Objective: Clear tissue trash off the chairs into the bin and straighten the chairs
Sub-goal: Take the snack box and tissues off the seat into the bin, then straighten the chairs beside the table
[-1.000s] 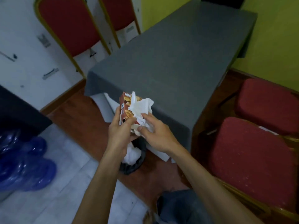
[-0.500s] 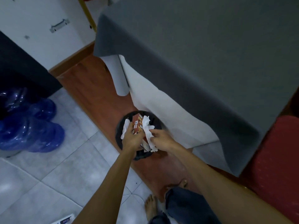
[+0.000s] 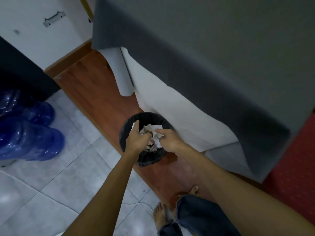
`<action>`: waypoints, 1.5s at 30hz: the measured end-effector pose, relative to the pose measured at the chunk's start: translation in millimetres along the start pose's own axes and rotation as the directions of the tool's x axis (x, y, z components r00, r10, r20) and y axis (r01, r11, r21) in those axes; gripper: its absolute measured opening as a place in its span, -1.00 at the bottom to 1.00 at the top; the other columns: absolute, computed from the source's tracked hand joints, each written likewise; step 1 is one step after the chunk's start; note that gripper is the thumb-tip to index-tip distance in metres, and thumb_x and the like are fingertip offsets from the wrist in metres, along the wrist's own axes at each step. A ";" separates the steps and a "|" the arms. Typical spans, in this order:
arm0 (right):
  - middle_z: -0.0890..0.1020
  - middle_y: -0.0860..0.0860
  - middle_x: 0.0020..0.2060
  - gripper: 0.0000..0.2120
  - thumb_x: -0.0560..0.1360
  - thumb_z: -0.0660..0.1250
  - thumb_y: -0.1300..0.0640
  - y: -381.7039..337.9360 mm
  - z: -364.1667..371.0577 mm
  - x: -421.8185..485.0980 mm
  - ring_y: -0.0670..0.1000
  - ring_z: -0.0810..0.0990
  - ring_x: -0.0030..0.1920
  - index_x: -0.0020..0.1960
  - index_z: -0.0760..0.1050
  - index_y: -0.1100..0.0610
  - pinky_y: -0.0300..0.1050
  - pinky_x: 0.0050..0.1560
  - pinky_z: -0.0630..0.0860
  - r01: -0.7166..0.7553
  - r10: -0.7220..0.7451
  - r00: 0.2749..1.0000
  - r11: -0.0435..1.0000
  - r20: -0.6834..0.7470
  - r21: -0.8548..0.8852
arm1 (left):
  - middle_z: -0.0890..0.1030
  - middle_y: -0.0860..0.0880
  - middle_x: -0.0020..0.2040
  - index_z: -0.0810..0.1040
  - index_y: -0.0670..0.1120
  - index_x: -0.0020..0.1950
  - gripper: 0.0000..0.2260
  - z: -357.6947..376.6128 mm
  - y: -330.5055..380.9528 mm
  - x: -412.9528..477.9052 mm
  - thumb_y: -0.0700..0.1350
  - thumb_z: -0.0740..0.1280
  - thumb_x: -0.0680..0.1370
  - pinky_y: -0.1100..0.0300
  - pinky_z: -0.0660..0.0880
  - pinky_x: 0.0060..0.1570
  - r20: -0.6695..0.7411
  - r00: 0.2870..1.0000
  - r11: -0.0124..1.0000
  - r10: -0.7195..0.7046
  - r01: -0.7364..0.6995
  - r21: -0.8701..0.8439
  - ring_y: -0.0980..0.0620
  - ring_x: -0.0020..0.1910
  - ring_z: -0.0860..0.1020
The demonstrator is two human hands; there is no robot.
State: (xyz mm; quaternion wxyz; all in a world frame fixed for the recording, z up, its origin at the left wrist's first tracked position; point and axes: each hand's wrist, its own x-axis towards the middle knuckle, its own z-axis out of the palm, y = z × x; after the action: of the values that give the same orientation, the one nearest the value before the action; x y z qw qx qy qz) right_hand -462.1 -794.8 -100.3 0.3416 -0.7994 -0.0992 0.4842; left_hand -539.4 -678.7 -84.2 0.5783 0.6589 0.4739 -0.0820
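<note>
A round black bin (image 3: 150,159) stands on the wooden floor strip beside the table. Both my hands are low over its mouth. My left hand (image 3: 137,139) reaches in with its fingers curled downward, and what they hold is hidden. My right hand (image 3: 169,138) pinches crumpled white tissue (image 3: 156,133) that lies on the pile inside the bin. A scrap of white tissue (image 3: 133,126) shows by my left thumb. The brown carton is not visible. A red chair seat (image 3: 298,167) shows at the right edge, partly under the cloth.
A table with a grey cloth (image 3: 204,48) over a white under-cloth (image 3: 170,103) overhangs the bin on the right. Blue water bottles (image 3: 25,138) lie on the tiled floor at left, below a black object (image 3: 17,74). My bare feet (image 3: 160,217) stand near the bottom.
My head tilted down and both hands dropped from in front of the table into the bin. The carton held in my left hand is out of sight now.
</note>
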 end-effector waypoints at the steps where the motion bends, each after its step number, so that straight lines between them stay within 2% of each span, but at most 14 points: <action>1: 0.45 0.06 0.45 -0.51 0.61 0.14 0.34 -9.3 -6.0 -15.5 0.08 0.46 0.39 0.52 0.35 0.10 -0.25 0.24 0.38 0.028 -0.028 1.000 1.000 -0.011 -0.003 | 0.54 0.03 0.31 0.11 0.13 0.62 -0.26 -2.0 8.4 -8.5 -0.10 0.39 0.52 0.06 0.51 0.16 0.004 1.000 1.000 0.025 -0.025 -0.002 0.16 0.01 0.55; 3: 0.43 0.02 0.47 -0.51 0.61 0.14 0.33 -27.5 -18.7 -50.6 0.04 0.40 0.46 0.52 0.35 0.10 -0.30 0.30 0.30 0.092 -0.094 0.995 0.995 -0.040 -0.037 | 0.43 -0.06 0.47 0.13 0.14 0.61 -0.27 -8.6 26.3 -29.8 -0.12 0.39 0.51 0.03 0.49 0.27 0.015 0.997 0.997 0.080 -0.080 -0.016 0.03 0.27 0.52; 5: 0.39 0.00 0.51 -0.49 0.60 0.15 0.32 -43.4 -32.0 -88.1 0.00 0.34 0.50 0.53 0.34 0.08 -0.29 0.40 0.24 0.163 -0.170 0.979 0.984 -0.111 -0.069 | 0.42 -0.10 0.49 0.19 0.13 0.59 -0.31 -18.7 44.2 -54.3 -0.14 0.38 0.52 -0.02 0.49 0.30 0.024 0.993 0.993 0.115 -0.114 -0.028 -0.04 0.37 0.48; 10: 0.31 -0.09 0.55 -0.50 0.63 0.13 0.29 -75.3 -74.5 -191.4 -0.07 0.22 0.55 0.54 0.33 0.01 -0.16 0.54 0.15 0.332 -0.362 0.886 0.931 -0.288 -0.149 | 0.51 -0.12 0.40 0.38 0.09 0.52 -0.43 -44.8 90.3 -124.6 -0.21 0.38 0.53 0.11 0.54 0.10 0.047 0.968 0.968 0.245 -0.243 -0.056 0.00 0.20 0.57; 15: 0.28 -0.12 0.56 -0.48 0.64 0.13 0.29 -79.5 -117.3 -273.5 -0.05 0.24 0.55 0.55 0.29 -0.01 -0.05 0.54 0.22 0.367 -0.393 0.817 0.919 -0.423 -0.146 | 0.55 -0.08 0.37 0.48 0.17 0.43 -0.49 -32.6 150.7 -196.6 -0.14 0.40 0.50 -0.09 0.48 0.31 0.147 0.906 0.917 0.396 -0.397 -0.026 0.00 0.29 0.54; 18: 0.33 -0.10 0.53 -0.49 0.62 0.16 0.29 -60.8 -137.1 -314.8 -0.03 0.33 0.51 0.54 0.32 0.01 -0.14 0.47 0.28 0.344 -0.352 0.767 0.931 -0.537 -0.118 | 0.54 -0.09 0.37 0.49 0.09 0.44 -0.51 -0.3 179.1 -239.4 -0.20 0.39 0.52 -0.03 0.48 0.31 0.265 0.840 0.871 0.473 -0.490 0.001 0.01 0.34 0.52; 23: 0.42 -0.05 0.48 -0.51 0.60 0.18 0.31 -5.7 -164.2 -391.8 -0.03 0.39 0.48 0.50 0.39 0.04 -0.02 0.50 0.31 0.289 -0.254 0.675 0.955 -0.692 -0.068 | 0.61 -0.05 0.29 0.57 0.12 0.34 -0.58 78.2 202.4 -294.9 -0.12 0.42 0.49 -0.02 0.54 0.24 0.475 0.703 0.766 0.529 -0.637 0.089 0.04 0.22 0.59; 28: 0.47 -0.07 0.44 -0.53 0.61 0.20 0.26 70.9 -192.6 -479.5 -0.05 0.41 0.46 0.48 0.42 -0.03 -0.02 0.46 0.37 0.171 -0.066 0.528 0.985 -0.847 0.030 | 0.61 0.02 0.24 0.60 0.19 0.26 -0.60 170.6 212.2 -361.8 0.01 0.43 0.42 -0.07 0.52 0.26 0.706 0.524 0.676 0.476 -0.732 0.088 0.07 0.18 0.59; 31: 0.49 -0.07 0.42 -0.55 0.62 0.22 0.25 108.8 -205.9 -523.2 -0.06 0.44 0.43 0.47 0.43 -0.04 -0.07 0.42 0.40 0.151 0.037 0.437 0.982 -0.899 0.114 | 0.59 0.03 0.27 0.58 0.17 0.29 -0.64 214.0 213.0 -398.6 -0.02 0.43 0.49 -0.07 0.52 0.26 0.800 0.425 0.624 0.424 -0.777 0.082 0.07 0.21 0.56; 35: 0.54 -0.08 0.37 -0.59 0.60 0.27 0.18 154.4 -225.3 -572.1 -0.06 0.51 0.36 0.43 0.48 -0.08 -0.19 0.26 0.46 0.139 0.148 0.317 0.970 -0.937 0.200 | 0.56 0.02 0.29 0.58 0.15 0.30 -0.67 269.5 211.4 -432.4 -0.04 0.41 0.53 -0.05 0.50 0.27 0.872 0.345 0.564 0.348 -0.820 0.099 0.04 0.24 0.53; 38: 0.54 -0.15 0.29 -0.59 0.60 0.29 0.14 189.0 -244.5 -606.6 -0.16 0.56 0.17 0.43 0.47 -0.09 -0.37 0.00 0.45 0.149 0.220 0.271 0.952 -0.937 0.267 | 0.56 0.03 0.27 0.59 0.15 0.27 -0.69 317.0 210.8 -455.1 -0.03 0.41 0.53 -0.06 0.50 0.27 0.900 0.310 0.535 0.305 -0.838 0.107 0.04 0.24 0.53; 39: 0.54 -0.16 0.28 -0.59 0.59 0.31 0.12 201.7 -251.8 -617.2 -0.15 0.57 0.16 0.43 0.47 -0.09 -0.34 0.04 0.48 0.153 0.239 0.255 0.947 -0.937 0.283 | 0.56 0.03 0.26 0.60 0.15 0.25 -0.70 335.1 210.8 -462.9 -0.03 0.41 0.53 -0.06 0.50 0.27 0.906 0.305 0.527 0.294 -0.843 0.113 0.05 0.22 0.54; 42: 0.51 -0.10 0.40 -0.60 0.59 0.33 0.08 244.8 -278.2 -647.9 -0.04 0.47 0.39 0.42 0.48 -0.06 -0.11 0.34 0.42 0.124 0.279 0.204 0.943 -0.938 0.308 | 0.56 0.02 0.25 0.59 0.10 0.27 -0.70 397.0 209.4 -489.1 -0.05 0.40 0.54 -0.03 0.53 0.23 0.927 0.280 0.512 0.248 -0.851 0.120 0.07 0.14 0.56; 45: 0.48 -0.07 0.44 -0.60 0.59 0.32 0.06 293.4 -313.7 -675.8 0.00 0.43 0.43 0.42 0.48 -0.02 -0.07 0.39 0.36 0.013 0.304 0.162 0.951 -0.939 0.310 | 0.55 0.01 0.30 0.56 0.08 0.30 -0.69 466.8 205.6 -521.1 -0.06 0.39 0.55 0.02 0.54 0.19 0.947 0.256 0.502 0.195 -0.855 0.128 0.02 0.20 0.55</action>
State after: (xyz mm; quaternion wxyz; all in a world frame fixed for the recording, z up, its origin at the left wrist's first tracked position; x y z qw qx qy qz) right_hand -594.1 -1485.8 282.0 0.3724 -0.8785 0.2813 -0.1021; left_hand -466.0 -1322.5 250.2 0.4522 0.8017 -0.2115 -0.3287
